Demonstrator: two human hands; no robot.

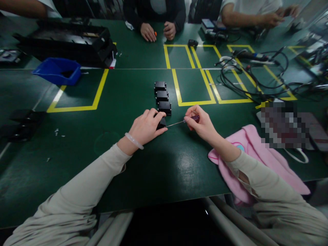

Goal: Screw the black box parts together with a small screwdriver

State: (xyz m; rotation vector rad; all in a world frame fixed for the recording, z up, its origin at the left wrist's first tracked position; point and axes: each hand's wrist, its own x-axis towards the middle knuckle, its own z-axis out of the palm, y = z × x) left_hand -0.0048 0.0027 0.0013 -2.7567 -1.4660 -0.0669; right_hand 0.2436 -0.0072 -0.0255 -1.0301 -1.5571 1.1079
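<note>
- Near right edge: a pink cloth [251, 143], soft and creased, lies on the bench [143, 171] under the right forearm.
- Left hand [145, 126]: fingers curl over a black block [161, 123], thumb along its near side. The block sits on the bench in front of the person, mostly covered by the hand.
- Right hand [201, 123]: fingers close in a pinch on the dark handle of a screwdriver [195, 118]. Its thin shaft points left to the block's near right corner, by the left thumb; exact contact is too small to tell.
- Handling: the block looks light, stiff and rather smooth, so it may slide if pressed sideways; its two opposite sides look best to hold. The screwdriver looks light and rigid, best gripped by its handle.
- Just beyond: three similar blocks [162, 95] stand in a line.
- Surface: green, flat, faintly shiny, with small bits [56, 130] at left and yellow tape [197, 103] outlines.
- Farther: a blue bin [73, 78] and black trays [98, 51] at left; tangled cables [298, 84] at right.
- Far side: a co-worker's hands [148, 32] rest on the bench; another co-worker's hands [274, 19] are raised at right.
</note>
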